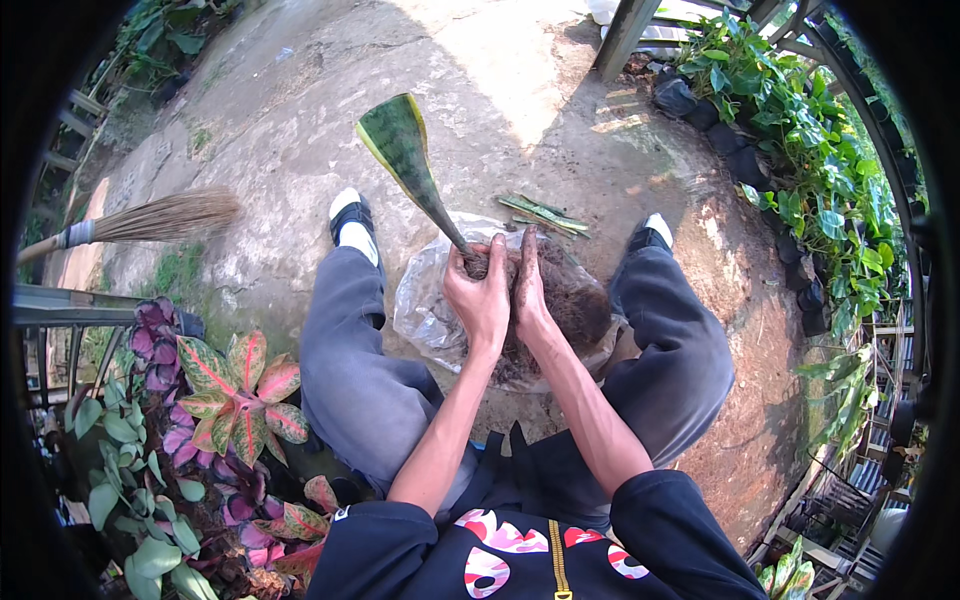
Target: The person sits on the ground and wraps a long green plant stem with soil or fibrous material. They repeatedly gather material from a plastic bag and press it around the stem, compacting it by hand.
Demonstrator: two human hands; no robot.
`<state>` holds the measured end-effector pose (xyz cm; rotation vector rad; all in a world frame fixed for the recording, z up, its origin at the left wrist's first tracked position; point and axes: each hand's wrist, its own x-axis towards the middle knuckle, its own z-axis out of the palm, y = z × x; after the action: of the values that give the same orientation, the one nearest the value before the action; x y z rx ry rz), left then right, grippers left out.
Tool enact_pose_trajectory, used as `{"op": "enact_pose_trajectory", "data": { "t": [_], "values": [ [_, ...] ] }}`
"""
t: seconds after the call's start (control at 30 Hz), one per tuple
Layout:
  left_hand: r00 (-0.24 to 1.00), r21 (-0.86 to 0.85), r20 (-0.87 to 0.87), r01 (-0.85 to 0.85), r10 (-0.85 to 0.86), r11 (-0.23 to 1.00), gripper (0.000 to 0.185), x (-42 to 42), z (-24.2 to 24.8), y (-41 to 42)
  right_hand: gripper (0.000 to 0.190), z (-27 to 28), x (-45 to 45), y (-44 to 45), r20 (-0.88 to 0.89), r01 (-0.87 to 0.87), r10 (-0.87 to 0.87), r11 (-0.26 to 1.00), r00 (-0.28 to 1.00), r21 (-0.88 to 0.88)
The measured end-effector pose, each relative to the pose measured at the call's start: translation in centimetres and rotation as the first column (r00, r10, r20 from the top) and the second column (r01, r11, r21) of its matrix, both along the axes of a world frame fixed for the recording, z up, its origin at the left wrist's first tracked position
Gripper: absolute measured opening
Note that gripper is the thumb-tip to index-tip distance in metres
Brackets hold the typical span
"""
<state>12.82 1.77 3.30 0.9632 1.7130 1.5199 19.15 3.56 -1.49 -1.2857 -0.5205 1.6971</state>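
A snake plant leaf, dark green with yellow edges, slants up and left from my left hand, whose fingers are closed around its base and a little root fibre. My right hand, smeared with soil, is raised beside the left, palm turned inward and fingers fairly straight; whether anything lies between the palms is hidden. Beneath both hands a clear plastic bag is spread on the ground with a dark clump of soil and roots on it. Several cut leaf strips lie just beyond the bag.
A straw broom lies at the left. Potted plants with pink and green leaves stand close by my left leg. Along the right runs a row of leafy plants in black bags. A metal post rises at the top right.
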Motion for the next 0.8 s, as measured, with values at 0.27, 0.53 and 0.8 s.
{"op": "enact_pose_trajectory", "data": {
  "t": [0.27,0.53,0.8],
  "values": [
    [0.905,0.193,-0.404,0.224,-0.13,0.955,0.025,-0.5,1.9,-1.1,0.068,2.4,1.3,-1.1,-0.464,-0.001,0.016,0.999,0.886,0.033],
    [0.956,0.144,-0.282,0.13,-0.085,0.981,0.022,0.6,0.9,-0.8,0.067,2.4,0.3,-1.8,-0.319,0.092,-0.091,0.996,0.943,-0.011],
    [0.981,0.094,-0.144,0.142,-0.128,0.985,0.026,-1.3,1.3,-0.3,0.074,2.9,1.3,-0.8,-0.324,-0.054,0.051,0.999,0.945,0.0]
  ]
}}
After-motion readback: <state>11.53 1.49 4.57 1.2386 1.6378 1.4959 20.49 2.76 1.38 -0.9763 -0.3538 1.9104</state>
